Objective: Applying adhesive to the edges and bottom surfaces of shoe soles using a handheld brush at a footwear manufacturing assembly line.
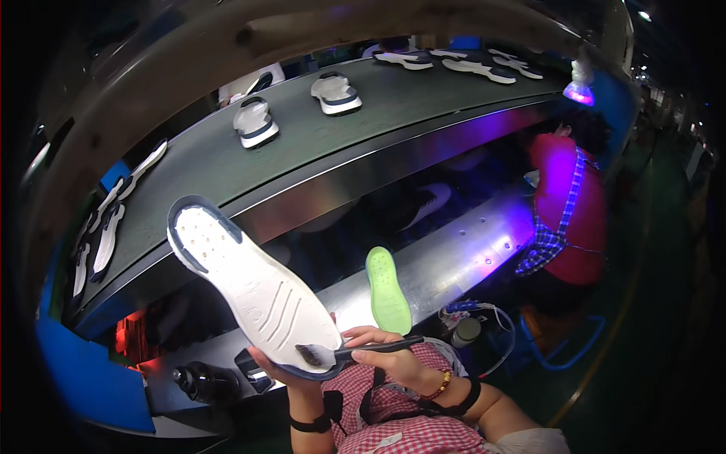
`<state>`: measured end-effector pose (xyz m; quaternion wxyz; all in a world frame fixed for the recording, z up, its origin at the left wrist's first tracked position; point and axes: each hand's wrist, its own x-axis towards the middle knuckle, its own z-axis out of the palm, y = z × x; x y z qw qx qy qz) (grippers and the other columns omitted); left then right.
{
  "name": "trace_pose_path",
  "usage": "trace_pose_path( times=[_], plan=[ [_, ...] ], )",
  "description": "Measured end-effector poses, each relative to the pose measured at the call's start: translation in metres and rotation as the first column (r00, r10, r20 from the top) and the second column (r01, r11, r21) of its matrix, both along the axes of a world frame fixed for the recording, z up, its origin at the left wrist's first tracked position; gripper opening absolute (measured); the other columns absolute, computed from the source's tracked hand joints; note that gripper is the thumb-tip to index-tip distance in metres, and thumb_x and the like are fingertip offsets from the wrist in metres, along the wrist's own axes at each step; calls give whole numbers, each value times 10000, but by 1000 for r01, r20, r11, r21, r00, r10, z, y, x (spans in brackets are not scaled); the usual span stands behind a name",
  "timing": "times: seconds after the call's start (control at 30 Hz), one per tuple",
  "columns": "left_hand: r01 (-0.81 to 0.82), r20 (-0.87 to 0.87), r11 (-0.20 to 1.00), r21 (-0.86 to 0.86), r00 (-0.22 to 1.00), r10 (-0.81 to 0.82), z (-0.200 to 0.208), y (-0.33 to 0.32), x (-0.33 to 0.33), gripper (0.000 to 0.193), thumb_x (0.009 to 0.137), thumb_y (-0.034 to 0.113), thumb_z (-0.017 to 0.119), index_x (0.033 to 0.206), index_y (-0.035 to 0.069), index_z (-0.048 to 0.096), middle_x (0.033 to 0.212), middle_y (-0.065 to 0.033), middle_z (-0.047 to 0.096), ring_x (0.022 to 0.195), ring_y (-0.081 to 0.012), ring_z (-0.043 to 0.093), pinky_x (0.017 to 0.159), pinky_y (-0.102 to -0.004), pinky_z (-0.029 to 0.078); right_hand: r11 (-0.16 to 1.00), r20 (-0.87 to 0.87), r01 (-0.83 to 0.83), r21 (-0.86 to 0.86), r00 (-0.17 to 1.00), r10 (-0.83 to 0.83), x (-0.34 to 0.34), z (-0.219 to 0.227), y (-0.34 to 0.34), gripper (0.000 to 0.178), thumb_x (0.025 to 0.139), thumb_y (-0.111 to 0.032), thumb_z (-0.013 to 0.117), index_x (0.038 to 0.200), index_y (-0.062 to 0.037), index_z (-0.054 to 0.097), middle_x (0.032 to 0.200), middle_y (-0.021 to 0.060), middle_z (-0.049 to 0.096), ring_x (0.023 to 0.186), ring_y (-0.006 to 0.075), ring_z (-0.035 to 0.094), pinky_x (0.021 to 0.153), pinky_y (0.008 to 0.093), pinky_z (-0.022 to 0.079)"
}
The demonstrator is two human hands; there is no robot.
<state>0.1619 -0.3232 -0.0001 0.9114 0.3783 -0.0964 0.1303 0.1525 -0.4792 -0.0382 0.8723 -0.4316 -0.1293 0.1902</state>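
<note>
A large white shoe sole (265, 291) with a dark rim and small holes at its far end tilts up in front of me. My left hand (283, 372) grips its near end from below. Closed around the dark handle of a brush (318, 355) is my right hand (393, 362). The dark, pale-tipped bristles rest on the inner face of the sole near its close end. Just beyond my right hand, a lime-green insole-shaped piece (388, 293) lies on the metal ledge (454, 257).
A dark conveyor belt (295, 144) carries several white soles (257, 125). A black bottle (206, 382) and a phone-like device (255, 371) sit left on the ledge. At right, a person in red (571, 204) works under a purple lamp (579, 91), near a cup (466, 331) and blue stool (563, 356).
</note>
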Motion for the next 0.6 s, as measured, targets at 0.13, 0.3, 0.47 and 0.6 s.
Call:
trace_pose_path(
  times=[0.13, 0.3, 0.47, 0.6],
  plan=[
    [27, -37, 999, 24, 999, -26, 4, 0, -4, 889, 791, 686, 342, 1385, 39, 205, 1357, -196, 345, 1165, -376, 442, 933, -576, 384, 992, 134, 3, -127, 991, 14, -1, 30, -13, 190, 784, 7, 622, 974, 11, 630, 1069, 136, 589, 946, 161, 575, 820, 249, 467],
    [160, -143, 976, -150, 973, -181, -24, 5, 2, 869, 797, 690, 359, 1390, 69, 226, 1381, -191, 320, 1179, -400, 423, 964, -579, 347, 952, 445, 128, -277, 895, 9, 4, 33, -23, 190, 738, 39, 647, 926, 15, 650, 988, 155, 633, 902, 205, 612, 812, 279, 482],
    [260, -119, 934, -245, 948, -295, -7, 1, -4, 920, 758, 748, 330, 1386, 81, 241, 1348, -208, 355, 1157, -404, 443, 963, -580, 358, 973, 528, -140, -182, 821, 217, 7, 38, -32, 218, 744, 21, 649, 961, 5, 639, 973, 131, 643, 918, 198, 619, 803, 275, 485],
    [217, -132, 951, -220, 959, -249, -15, 5, 5, 871, 789, 694, 351, 1377, 58, 260, 1342, -208, 371, 1167, -376, 444, 962, -536, 374, 940, 508, -77, -333, 825, 248, 34, 46, -37, 217, 733, 7, 668, 949, 2, 648, 947, 136, 654, 897, 201, 629, 800, 292, 497]
  ],
)
